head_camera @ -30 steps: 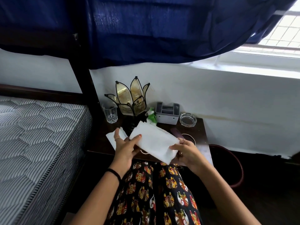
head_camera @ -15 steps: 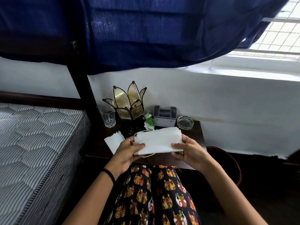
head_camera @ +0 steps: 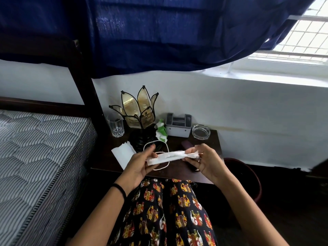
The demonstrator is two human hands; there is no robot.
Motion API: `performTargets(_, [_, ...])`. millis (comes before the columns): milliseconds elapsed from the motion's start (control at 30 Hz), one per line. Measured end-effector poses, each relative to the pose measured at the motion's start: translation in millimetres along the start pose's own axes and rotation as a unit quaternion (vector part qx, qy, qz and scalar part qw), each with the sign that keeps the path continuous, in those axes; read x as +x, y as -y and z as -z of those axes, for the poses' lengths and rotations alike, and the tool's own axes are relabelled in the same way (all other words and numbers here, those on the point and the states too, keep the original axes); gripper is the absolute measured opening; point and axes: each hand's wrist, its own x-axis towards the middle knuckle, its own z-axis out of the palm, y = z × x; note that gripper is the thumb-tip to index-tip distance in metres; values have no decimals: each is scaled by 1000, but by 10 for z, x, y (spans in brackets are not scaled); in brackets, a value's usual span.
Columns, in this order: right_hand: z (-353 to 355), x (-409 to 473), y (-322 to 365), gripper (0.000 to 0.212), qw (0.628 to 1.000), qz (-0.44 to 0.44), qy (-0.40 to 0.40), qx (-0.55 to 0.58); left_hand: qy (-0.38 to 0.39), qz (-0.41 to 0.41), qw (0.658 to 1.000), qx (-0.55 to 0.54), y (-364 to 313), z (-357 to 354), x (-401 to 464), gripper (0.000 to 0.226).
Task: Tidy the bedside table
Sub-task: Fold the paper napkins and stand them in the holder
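Hands: two; left hand [head_camera: 142, 163] and right hand [head_camera: 205, 159] each pinch an end of one folded white tissue [head_camera: 170, 156], above the bedside table [head_camera: 177, 172].
Tabletop: one glass [head_camera: 116, 125], one lamp [head_camera: 140, 119], one ashtray [head_camera: 201, 131], one grey organizer [head_camera: 178, 125], one flat tissue [head_camera: 123, 154].

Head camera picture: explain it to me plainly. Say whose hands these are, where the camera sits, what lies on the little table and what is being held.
No machine here: a person wears one camera on the head, looking forward and down at their own bare hands. The left hand and right hand each pinch an end of a white face mask, folded into a narrow strip, above the dark bedside table. On the table stand a petal-shaped lamp, a drinking glass, a grey organiser box, a glass ashtray, a crumpled green and white wrapper and a white tissue. A striped mattress lies to the left.
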Motion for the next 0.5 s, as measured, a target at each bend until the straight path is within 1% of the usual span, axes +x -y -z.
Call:
performTargets(67, [12, 29, -20, 28, 1000, 4, -25, 5, 4, -29, 999, 36, 63, -27, 15, 7])
performTargets(100, [24, 61, -38, 24, 999, 5, -47, 20, 6, -41, 998, 42, 100, -41, 33, 10])
performTargets(133, [33, 100, -60, 25, 997, 3, -69, 40, 3, -49, 998, 38, 126, -64, 51, 15])
performTargets(200, [41, 177, -115, 39, 995, -20, -85, 57, -11, -65, 998, 19, 164, -136, 88, 18])
performTargets(267, [33, 246, -205, 56, 996, -48, -65, 44, -16, -78, 997, 5, 202, -225, 131, 20])
performTargets(300, [31, 287, -255, 60, 996, -55, -56, 34, -15, -84, 996, 9, 225, -265, 164, 22])
performTargets(333, [27, 333, -300, 60, 997, -52, -54, 27, -14, -91, 996, 19, 252, -301, 201, 23])
performTargets(367, [27, 377, -338, 54, 997, -41, -61, 25, -12, -95, 995, 32, 280, -329, 238, 24])
performTargets(500, [62, 637, -360, 22, 993, 6, -117, -2, -25, -94, 993, 68, 398, -333, 395, 27])
